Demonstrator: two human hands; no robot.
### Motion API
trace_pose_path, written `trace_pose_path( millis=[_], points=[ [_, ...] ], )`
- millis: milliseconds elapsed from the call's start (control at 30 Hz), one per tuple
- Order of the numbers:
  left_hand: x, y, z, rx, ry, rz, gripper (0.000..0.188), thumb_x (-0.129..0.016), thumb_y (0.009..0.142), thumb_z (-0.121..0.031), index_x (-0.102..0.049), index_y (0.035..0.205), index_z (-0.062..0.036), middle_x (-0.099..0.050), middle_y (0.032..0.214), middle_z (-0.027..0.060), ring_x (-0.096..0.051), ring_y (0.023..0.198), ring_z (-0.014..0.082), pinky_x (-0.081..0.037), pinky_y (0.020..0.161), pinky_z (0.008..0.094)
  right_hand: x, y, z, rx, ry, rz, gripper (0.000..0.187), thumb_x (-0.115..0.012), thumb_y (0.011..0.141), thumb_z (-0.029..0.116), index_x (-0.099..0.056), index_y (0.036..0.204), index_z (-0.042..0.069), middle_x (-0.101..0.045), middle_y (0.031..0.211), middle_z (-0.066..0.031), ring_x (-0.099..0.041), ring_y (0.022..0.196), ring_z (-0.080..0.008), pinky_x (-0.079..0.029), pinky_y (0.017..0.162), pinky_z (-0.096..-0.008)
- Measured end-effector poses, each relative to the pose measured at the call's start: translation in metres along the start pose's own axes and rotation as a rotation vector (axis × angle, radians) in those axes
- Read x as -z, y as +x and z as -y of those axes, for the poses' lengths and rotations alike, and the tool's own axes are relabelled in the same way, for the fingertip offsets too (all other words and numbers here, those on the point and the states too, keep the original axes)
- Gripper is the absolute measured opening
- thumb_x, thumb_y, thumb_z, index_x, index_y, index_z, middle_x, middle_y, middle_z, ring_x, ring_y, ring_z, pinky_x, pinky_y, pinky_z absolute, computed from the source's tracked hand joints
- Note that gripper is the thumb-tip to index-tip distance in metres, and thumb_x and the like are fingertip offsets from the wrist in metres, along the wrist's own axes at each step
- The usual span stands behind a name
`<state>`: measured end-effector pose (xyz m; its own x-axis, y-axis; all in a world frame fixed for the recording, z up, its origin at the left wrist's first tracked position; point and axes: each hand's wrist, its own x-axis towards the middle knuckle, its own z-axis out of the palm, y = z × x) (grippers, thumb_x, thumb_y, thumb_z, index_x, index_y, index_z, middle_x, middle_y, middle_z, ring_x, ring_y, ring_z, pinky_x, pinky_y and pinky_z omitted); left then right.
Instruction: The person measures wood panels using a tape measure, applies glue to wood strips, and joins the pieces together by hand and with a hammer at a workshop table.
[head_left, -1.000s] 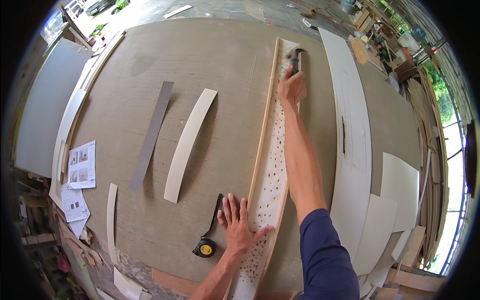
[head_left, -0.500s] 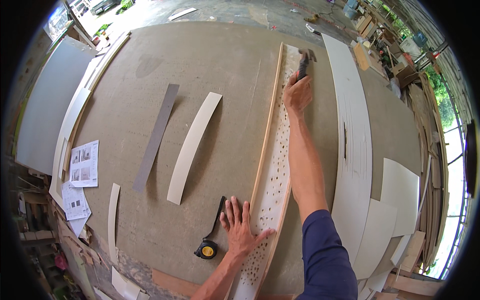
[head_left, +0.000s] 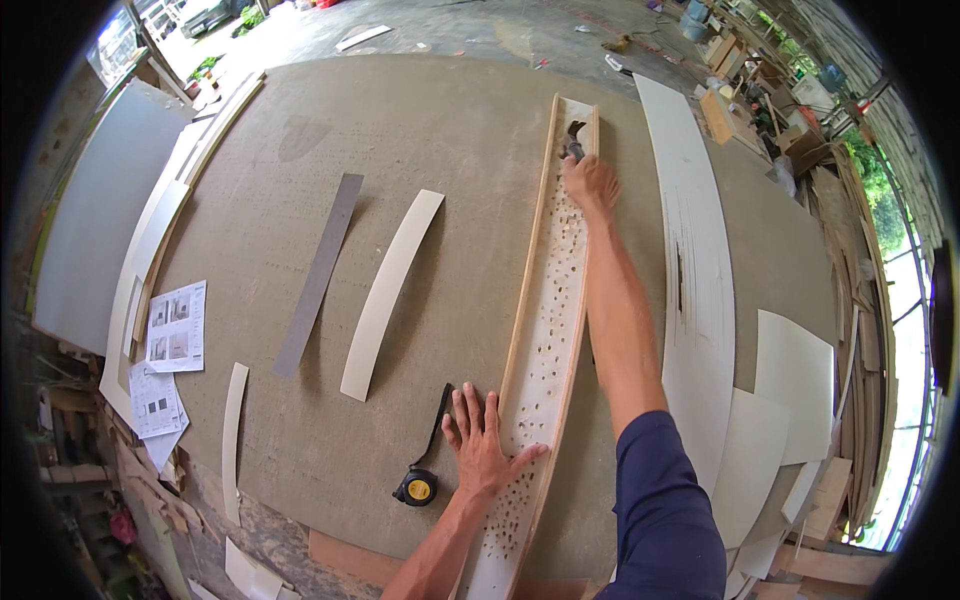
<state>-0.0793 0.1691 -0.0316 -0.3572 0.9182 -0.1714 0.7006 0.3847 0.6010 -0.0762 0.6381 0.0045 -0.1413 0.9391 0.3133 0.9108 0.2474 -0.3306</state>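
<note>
Nearest to us, our left hand (head_left: 482,448) lies flat with fingers spread wide, palm down across the near stretch of a long, narrow perforated panel (head_left: 548,330) edged with pale wooden strips; we judge that the hand is pressed there to keep the panel from sliding on the workbench (head_left: 440,140) while the far end is worked. Just left of that hand sits a yellow-and-black tape measure (head_left: 416,487), its dark tape drawn out a little way toward the far side, placed within easy reach of the holding hand. The panel runs from the near edge of the bench away to the far side, slightly right of centre, and its white face is dotted with many small holes. Our right arm stretches along it in a dark blue sleeve, and our right hand (head_left: 590,183) is closed around a dark tool (head_left: 573,140) at the panel's far end; the tool's kind we cannot tell at this size. Left of the panel, well apart from it, lie a curved cream strip (head_left: 390,292) and a grey strip (head_left: 320,272), set aside on the bare board. Farther left are printed paper sheets (head_left: 176,326). Right of the panel lie large white curved boards (head_left: 690,280), stacked partly over one another.
</note>
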Motion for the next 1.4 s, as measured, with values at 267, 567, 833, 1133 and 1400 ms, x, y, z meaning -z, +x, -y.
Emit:
trace_pose_path(
  millis=[267,567,833,1133,1400],
  points=[
    [-0.01,0.0,0.009,-0.013,0.191,0.027,0.122,-0.074,0.071,-0.072,-0.025,0.156,-0.001,-0.004,0.167,0.0241,0.004,0.155,0.0404,0.003,0.12,0.0586,0.007,-0.269,0.08,0.067,0.131,0.049,0.04,-0.057,0.099,0.037,-0.056,0.115,0.0,-0.066,0.083,-0.0171,-0.068,0.076,-0.0336,-0.056,0.053,-0.0425],
    [-0.009,0.0,0.021,-0.04,0.276,-0.16,0.095,-0.082,0.07,-0.055,-0.047,0.14,-0.0004,-0.04,0.151,0.0238,-0.026,0.147,0.0413,-0.02,0.118,0.053,0.192,-0.403,0.1,0.191,0.93,0.255,0.047,-0.06,0.096,0.031,-0.051,0.128,-0.002,-0.062,0.096,-0.0099,-0.059,0.088,-0.0208,-0.047,0.077,-0.0329],
    [-0.012,-0.019,0.005,-0.328,0.162,-0.585,0.056,-0.078,0.08,-0.029,-0.058,0.124,-0.0001,-0.059,0.12,0.021,-0.052,0.116,0.0397,-0.039,0.101,0.0502,0.459,-0.52,0.034,0.781,2.262,0.974,0.066,-0.067,0.091,0.026,-0.046,0.142,-0.009,-0.056,0.128,-0.0201,-0.063,0.087,-0.0324,-0.051,0.076,-0.0462],
    [-0.135,-0.213,-0.141,-0.117,-0.165,-0.047,0.066,-0.078,0.084,-0.026,-0.049,0.136,0.0027,-0.049,0.135,0.0236,-0.044,0.128,0.0411,-0.037,0.108,0.0499,0.533,-0.553,-0.118,1.22,2.394,0.524,0.041,-0.062,0.091,0.014,-0.066,0.128,-0.003,-0.064,0.091,-0.0156,-0.06,0.073,-0.0305,-0.044,0.07,-0.0465],
    [-0.217,-0.291,-0.229,0.298,0.129,-0.109,0.116,-0.089,0.065,-0.054,-0.029,0.151,-0.0046,-0.03,0.148,0.0264,-0.027,0.138,0.0456,-0.029,0.107,0.0646,0.51,-0.64,-0.411,-0.235,1.907,-0.132,0.025,-0.065,0.093,0.019,-0.071,0.098,-0.005,-0.07,0.09,-0.0117,-0.062,0.077,-0.0177,-0.05,0.073,-0.0304]
  ],
)
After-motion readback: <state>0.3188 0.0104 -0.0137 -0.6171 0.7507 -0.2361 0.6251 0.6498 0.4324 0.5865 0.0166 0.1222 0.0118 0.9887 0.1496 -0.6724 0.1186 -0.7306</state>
